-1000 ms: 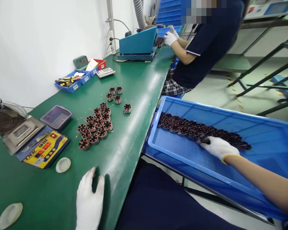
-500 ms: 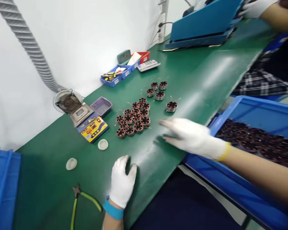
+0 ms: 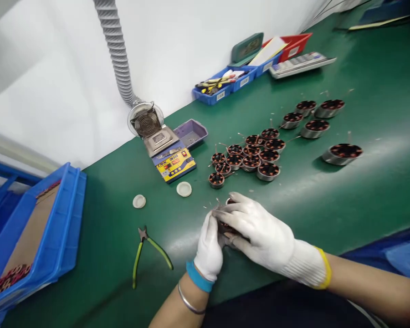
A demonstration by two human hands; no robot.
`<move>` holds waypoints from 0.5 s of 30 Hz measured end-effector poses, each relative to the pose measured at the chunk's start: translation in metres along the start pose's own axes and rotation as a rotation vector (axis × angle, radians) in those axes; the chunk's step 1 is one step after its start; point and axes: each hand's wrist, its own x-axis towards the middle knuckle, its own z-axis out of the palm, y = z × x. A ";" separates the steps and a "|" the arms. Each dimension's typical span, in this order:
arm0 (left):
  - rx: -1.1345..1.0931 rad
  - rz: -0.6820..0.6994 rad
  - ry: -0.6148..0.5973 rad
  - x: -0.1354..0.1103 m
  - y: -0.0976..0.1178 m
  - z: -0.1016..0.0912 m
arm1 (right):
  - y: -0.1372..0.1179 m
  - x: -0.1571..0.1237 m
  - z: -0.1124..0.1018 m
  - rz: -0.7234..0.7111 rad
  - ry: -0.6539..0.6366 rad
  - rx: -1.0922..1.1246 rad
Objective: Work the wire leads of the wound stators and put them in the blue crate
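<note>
Both my hands wear white gloves and meet near the front edge of the green bench [image 3: 362, 200]. My left hand [image 3: 209, 248] and my right hand [image 3: 259, 232] are closed together around a dark copper-wound motor stator [image 3: 225, 226], mostly hidden between the fingers. Just beyond them lies a cluster of several similar stators [image 3: 251, 157], with a few more stators [image 3: 316, 118] scattered to the right and one single stator [image 3: 341, 152] apart from them.
Green-handled cutters [image 3: 146, 253] lie left of my hands. Two white caps [image 3: 183, 188] sit near a yellow-faced soldering station [image 3: 172, 161] with a fume hose [image 3: 118, 50]. A blue bin [image 3: 37, 232] stands at the left; small parts trays [image 3: 225, 84] and a calculator [image 3: 300, 64] line the wall.
My right hand has come from the blue crate at the right onto the bench and joined the left hand around a stator. The view has swung left and down.
</note>
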 end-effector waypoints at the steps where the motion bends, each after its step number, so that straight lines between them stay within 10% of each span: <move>1: -0.061 0.001 0.003 0.001 -0.001 0.002 | -0.009 0.003 0.004 -0.018 0.010 0.020; 10: -0.311 -0.169 0.078 0.005 0.017 -0.007 | -0.003 -0.008 -0.012 0.282 0.055 0.365; 15: -0.273 -0.060 0.081 0.001 0.024 -0.015 | 0.027 -0.026 -0.003 -0.101 -0.096 0.126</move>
